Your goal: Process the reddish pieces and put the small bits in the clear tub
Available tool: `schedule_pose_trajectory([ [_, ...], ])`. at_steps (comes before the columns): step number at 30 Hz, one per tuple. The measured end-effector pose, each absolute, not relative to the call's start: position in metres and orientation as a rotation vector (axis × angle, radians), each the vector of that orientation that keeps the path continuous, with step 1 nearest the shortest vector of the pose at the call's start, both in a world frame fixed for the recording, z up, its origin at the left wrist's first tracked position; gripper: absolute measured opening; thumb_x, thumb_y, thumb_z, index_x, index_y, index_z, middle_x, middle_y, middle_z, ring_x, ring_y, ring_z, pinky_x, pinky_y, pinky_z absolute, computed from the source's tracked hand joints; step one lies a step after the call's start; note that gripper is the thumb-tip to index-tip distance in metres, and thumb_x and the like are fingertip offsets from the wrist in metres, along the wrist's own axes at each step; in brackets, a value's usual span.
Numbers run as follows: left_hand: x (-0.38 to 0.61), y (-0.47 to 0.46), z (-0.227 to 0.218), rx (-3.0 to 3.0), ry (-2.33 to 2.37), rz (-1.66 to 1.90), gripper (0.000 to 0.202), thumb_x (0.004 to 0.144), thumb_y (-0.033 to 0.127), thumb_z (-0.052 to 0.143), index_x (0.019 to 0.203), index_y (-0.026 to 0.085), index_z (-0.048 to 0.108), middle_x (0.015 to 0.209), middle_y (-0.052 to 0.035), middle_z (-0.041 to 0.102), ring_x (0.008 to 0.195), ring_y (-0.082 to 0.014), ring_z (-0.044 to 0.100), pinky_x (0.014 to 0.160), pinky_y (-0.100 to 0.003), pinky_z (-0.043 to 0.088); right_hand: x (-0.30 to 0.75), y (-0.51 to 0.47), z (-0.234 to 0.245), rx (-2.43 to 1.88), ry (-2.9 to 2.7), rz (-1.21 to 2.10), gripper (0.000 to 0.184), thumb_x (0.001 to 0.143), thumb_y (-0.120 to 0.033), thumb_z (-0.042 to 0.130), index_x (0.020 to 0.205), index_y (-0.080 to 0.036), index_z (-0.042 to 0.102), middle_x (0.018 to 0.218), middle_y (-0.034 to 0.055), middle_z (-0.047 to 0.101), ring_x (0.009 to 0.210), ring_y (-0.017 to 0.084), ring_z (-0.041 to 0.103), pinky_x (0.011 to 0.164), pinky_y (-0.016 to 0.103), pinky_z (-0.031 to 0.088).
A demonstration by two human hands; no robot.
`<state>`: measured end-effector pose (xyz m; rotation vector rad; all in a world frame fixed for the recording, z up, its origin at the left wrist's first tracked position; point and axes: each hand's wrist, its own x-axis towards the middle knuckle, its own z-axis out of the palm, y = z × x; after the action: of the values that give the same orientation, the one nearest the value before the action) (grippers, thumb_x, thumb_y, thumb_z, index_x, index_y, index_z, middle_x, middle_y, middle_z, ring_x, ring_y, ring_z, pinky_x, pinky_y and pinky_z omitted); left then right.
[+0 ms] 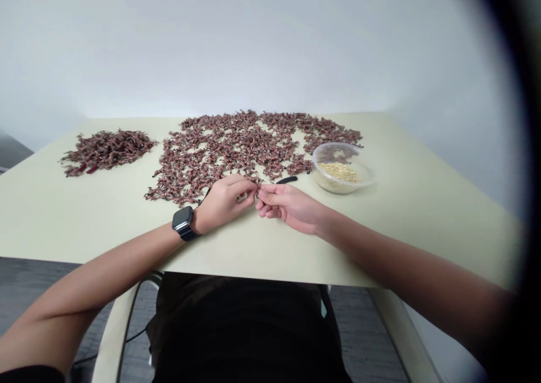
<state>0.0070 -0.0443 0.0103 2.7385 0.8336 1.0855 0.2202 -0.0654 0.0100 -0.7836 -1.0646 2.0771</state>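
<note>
My left hand point(228, 199), with a dark watch point(183, 223) on its wrist, is closed in a pinch over the near side of the table. Fingertip to fingertip with it, my right hand point(289, 205) is closed too. Between them shows a bit of a small reddish-brown piece point(258, 189), mostly hidden by the fingers. Just beyond lies a broad spread of similar reddish-brown pieces point(236, 146) with dark ends; their kind is too small to tell. A tool with a black curved handle point(287, 179) lies behind my right hand, its other end partly hidden.
A clear round plastic tub point(367, 181) holding small golden bits point(340, 173) stands to the right of the spread. A denser heap of reddish-brown pieces point(112, 148) lies at the left. The pale yellow table point(270, 253) meets a white wall point(253, 45) at the back.
</note>
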Motion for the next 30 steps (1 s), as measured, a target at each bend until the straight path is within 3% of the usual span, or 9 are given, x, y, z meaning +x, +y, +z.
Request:
schedule_pose_trajectory([
  [6, 0.0, -0.038, 0.009, 3.243, 0.574, 0.816, 0.014, 0.1, 0.02, 0.054, 0.106, 0.013, 0.066, 0.086, -0.0105, 0.068, 0.081, -0.0206, 0.059, 0.077, -0.036, 0.049, 0.226, -0.061, 0.007, -0.784, -0.983, 2.16, 0.016, 0.098, -0.013, 0.063, 0.084, -0.01, 0.069, 0.082, 0.0027, 0.067, 0.064, 0.004, 0.067, 0.06, 0.008, 0.057],
  [9, 0.0, -0.038, 0.011, 3.103, 0.63, 0.88, 0.015, 0.1, 0.021, 0.055, 0.107, 0.015, 0.066, 0.09, -0.0105, 0.069, 0.083, -0.02, 0.06, 0.078, -0.036, 0.049, 0.225, -0.063, 0.007, -0.782, -1.097, 2.091, 0.016, 0.097, -0.018, 0.065, 0.083, -0.011, 0.068, 0.081, 0.0036, 0.068, 0.064, 0.006, 0.068, 0.06, 0.01, 0.058],
  [12, 0.006, -0.041, 0.014, 2.538, 0.862, 1.013, 0.013, 0.099, 0.026, 0.058, 0.098, 0.016, 0.067, 0.089, -0.0068, 0.069, 0.078, -0.0154, 0.06, 0.072, -0.03, 0.049, 0.22, -0.067, 0.008, -0.831, -1.304, 1.883, 0.015, 0.097, -0.021, 0.066, 0.108, -0.012, 0.069, 0.08, 0.0047, 0.071, 0.065, 0.013, 0.072, 0.061, 0.02, 0.062],
  [16, 0.01, -0.04, 0.017, 1.816, 0.873, 0.863, 0.021, 0.095, 0.037, 0.064, 0.09, 0.016, 0.065, 0.076, -0.0021, 0.062, 0.062, -0.0103, 0.053, 0.057, -0.024, 0.042, 0.214, -0.073, 0.006, -0.938, -1.511, 1.602, 0.052, 0.096, -0.018, 0.064, 0.146, -0.017, 0.054, 0.077, 0.0022, 0.071, 0.063, 0.016, 0.073, 0.063, 0.029, 0.065],
  [24, 0.009, -0.036, 0.013, 1.315, 0.754, 0.697, 0.014, 0.089, 0.028, 0.067, 0.083, 0.017, 0.064, 0.061, 0.0025, 0.05, 0.053, -0.0078, 0.044, 0.053, -0.023, 0.037, 0.212, -0.078, 0.001, -0.956, -1.559, 1.529, 0.072, 0.095, -0.016, 0.062, 0.161, -0.022, 0.036, 0.078, 0.0007, 0.07, 0.062, 0.016, 0.071, 0.063, 0.032, 0.065],
  [30, 0.011, -0.038, 0.016, 1.307, 0.753, 0.683, 0.014, 0.085, 0.026, 0.067, 0.077, 0.016, 0.062, 0.059, 0.0035, 0.049, 0.05, -0.0069, 0.042, 0.052, -0.024, 0.036, 0.209, -0.079, 0.006, -0.951, -1.488, 1.64, 0.072, 0.098, -0.015, 0.059, 0.163, -0.019, 0.029, 0.077, 0.0004, 0.07, 0.062, 0.016, 0.072, 0.062, 0.032, 0.065],
])
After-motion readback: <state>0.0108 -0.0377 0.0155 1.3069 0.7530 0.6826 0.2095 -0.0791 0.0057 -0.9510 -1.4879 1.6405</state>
